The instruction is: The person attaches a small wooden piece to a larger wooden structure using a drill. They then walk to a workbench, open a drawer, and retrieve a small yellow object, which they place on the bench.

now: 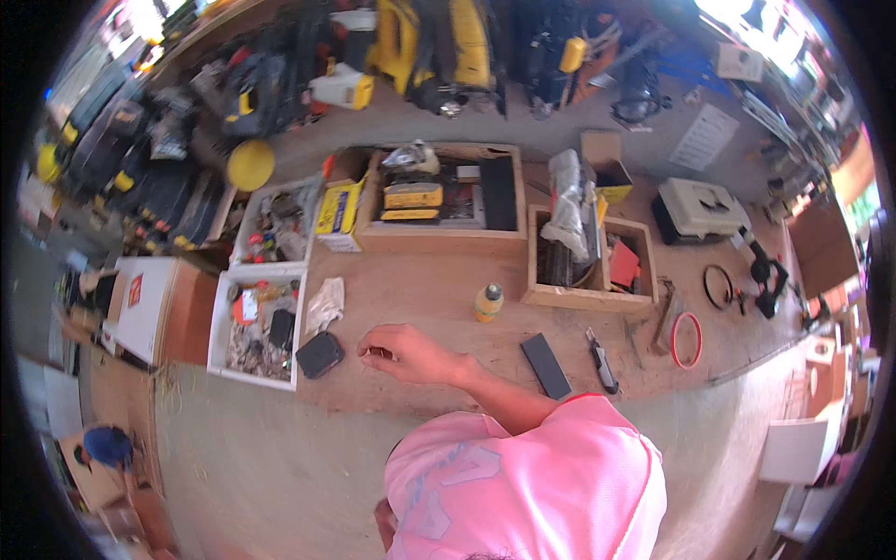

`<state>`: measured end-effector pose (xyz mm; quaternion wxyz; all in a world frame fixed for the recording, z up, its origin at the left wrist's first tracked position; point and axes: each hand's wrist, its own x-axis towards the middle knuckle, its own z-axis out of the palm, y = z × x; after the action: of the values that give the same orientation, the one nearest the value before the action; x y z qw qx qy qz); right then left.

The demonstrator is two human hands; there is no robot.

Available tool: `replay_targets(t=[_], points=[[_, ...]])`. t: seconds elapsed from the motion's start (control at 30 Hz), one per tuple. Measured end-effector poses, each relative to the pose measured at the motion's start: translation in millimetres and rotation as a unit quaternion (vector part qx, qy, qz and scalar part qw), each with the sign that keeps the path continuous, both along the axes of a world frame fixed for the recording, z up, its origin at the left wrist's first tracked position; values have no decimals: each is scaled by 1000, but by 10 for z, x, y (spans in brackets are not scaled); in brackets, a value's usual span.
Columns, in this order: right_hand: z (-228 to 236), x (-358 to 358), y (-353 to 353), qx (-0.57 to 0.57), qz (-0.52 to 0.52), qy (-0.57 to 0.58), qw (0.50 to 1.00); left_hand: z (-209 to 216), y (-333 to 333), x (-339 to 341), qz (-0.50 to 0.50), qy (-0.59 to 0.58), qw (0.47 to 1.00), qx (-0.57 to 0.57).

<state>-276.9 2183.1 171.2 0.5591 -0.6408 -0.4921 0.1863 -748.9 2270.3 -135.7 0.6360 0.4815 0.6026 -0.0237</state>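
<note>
Right hand (pixel 399 355) half-curled, can't tell if it's gripping anything. One black case (pixel 320 355) at its 9 o'clock, one yellowish bottle (pixel 488 304) at 2. Left hand (pixel 384 523) mostly hidden, can't tell.

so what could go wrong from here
The flat dark slab lies close to the pink sleeve, so a swing of the right elbow might knock it off the near edge of the bench. The utility knife lies loose nearby; I can't tell if its blade is out, but a careless reach could mean a cut. The upright bottle might tip if the right hand sweeps back past it.
</note>
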Motion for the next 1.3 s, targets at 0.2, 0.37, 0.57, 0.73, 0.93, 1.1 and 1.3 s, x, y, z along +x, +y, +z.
replay_targets(t=[0.2, 0.37, 0.57, 0.73, 0.93, 1.1, 1.3], points=[[173, 663, -404, 21, -170, 24, 985, -70, 217, 75, -28, 53, 998, -24], [377, 1348, -1112, 71, -389, -7, 918, 87, 677, 527, -47, 50, 998, -8], [493, 3253, -2198, 136, -657, -51, 739, 242, 1359, 946, -79, 44, 995, 44], [760, 4540, -2775, -92, -817, -231, 521, 120, 1873, 975, -103, 80, 992, -1], [1019, 5079, -2851, -200, -815, -188, 510, -42, 1922, 823, -152, 61, 986, 30], [1308, 5048, -2938, -228, -790, -135, 553, -169, 1924, 840, -174, 26, 983, 48], [1289, 4714, -2997, -143, -830, -228, 489, -188, 2067, 799, -180, 53, 980, 67]])
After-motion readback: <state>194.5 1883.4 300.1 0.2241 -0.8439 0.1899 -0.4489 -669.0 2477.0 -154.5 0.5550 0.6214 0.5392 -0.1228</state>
